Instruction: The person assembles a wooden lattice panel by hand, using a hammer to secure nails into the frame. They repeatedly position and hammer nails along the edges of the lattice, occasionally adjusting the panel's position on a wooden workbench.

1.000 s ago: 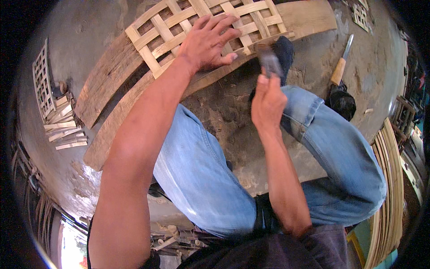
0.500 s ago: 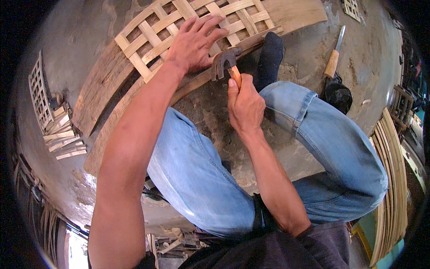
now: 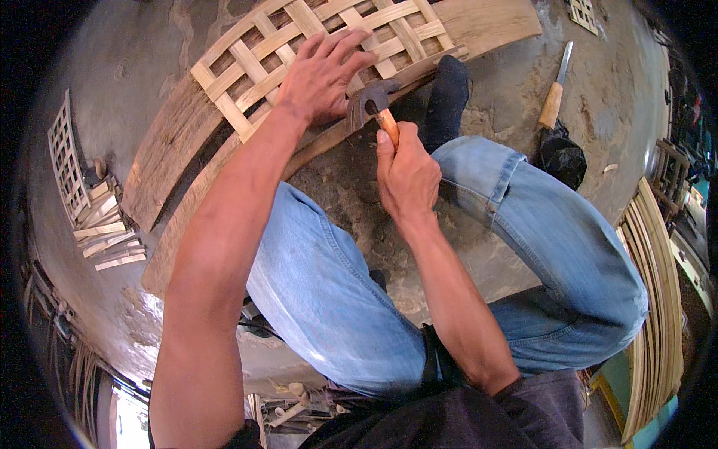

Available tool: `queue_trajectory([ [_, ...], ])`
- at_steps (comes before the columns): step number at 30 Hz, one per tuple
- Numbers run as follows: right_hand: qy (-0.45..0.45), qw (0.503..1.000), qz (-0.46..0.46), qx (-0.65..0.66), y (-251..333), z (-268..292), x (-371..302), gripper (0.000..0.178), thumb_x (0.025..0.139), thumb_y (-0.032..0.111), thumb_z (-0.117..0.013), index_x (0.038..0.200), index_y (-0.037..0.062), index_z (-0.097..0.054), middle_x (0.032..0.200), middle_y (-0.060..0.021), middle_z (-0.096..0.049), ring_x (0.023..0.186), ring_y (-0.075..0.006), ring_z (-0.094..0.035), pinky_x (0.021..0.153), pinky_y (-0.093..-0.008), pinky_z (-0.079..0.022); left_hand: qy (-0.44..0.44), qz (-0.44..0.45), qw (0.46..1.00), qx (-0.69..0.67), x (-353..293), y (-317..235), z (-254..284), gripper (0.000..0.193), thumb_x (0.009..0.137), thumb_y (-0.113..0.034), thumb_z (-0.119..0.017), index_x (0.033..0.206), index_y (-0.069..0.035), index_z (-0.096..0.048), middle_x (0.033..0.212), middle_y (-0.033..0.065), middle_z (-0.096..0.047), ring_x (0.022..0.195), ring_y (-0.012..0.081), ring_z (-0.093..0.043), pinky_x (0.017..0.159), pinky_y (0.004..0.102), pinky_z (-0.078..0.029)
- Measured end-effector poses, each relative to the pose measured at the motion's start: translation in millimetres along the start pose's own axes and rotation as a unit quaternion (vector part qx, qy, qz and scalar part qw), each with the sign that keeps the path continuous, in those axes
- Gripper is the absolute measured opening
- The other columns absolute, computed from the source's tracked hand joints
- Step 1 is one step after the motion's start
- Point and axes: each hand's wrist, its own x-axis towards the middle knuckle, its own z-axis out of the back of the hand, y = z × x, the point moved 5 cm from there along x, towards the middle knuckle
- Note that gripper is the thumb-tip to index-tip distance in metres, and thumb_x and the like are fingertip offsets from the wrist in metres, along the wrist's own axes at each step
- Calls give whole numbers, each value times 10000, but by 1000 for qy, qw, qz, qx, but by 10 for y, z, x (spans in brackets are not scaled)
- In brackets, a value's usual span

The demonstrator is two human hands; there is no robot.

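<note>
A woven lattice panel of pale wooden or bamboo strips (image 3: 258,46) lies on a wooden board (image 3: 490,26). Over its near edge, my left hand (image 3: 321,78) rests with the fingers spread on the strips; the underside of the palm is hidden. My right hand (image 3: 407,172) grips the orange wooden handle of a claw hammer (image 3: 386,126). The dark hammer head is close beside my left thumb, over the near edge of the board. From this angle I cannot tell whether it touches the wood.
A knife with a wooden handle (image 3: 552,105) lies right, beside a black plastic bag (image 3: 562,159). At left are another lattice panel (image 3: 66,153) and a pile of short strips (image 3: 112,236). Long strips (image 3: 658,299) stand at right. My socked foot (image 3: 447,97) is by the board.
The hammer head has tilted slightly and shifted a little left with my right hand. My left hand stays on the lattice panel.
</note>
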Motion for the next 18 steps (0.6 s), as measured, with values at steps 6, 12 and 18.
queue_trajectory([
  [6, -6, 999, 5, 40, -9, 15, -32, 294, 1000, 348, -517, 1024, 55, -516, 817, -229, -640, 754, -465, -632, 633, -561, -482, 0, -1, 1000, -17, -6, 17, 2, 492, 840, -296, -579, 1327, -252, -522, 1501, 41, -421, 1399, 235, -383, 1141, 449, -293],
  [12, -48, 990, 4, 135, -242, 135, 117, 339, 1023, 360, -478, 1022, 24, -525, 809, -246, -635, 752, -493, -613, 626, -540, -468, -12, -6, 999, -43, -9, -2, 53, 578, 835, -501, -604, 1337, -225, -525, 1484, 71, -426, 1395, 265, -381, 1136, 481, -293],
  [18, -49, 992, 40, 108, -255, 182, 122, 302, 1042, 301, -449, 1064, 11, -531, 786, -236, -627, 734, -475, -622, 613, -514, -461, -8, -4, 999, -41, -1, -4, 64, 574, 833, -502, -600, 1328, -219, -529, 1485, 74, -424, 1397, 269, -378, 1148, 484, -281],
])
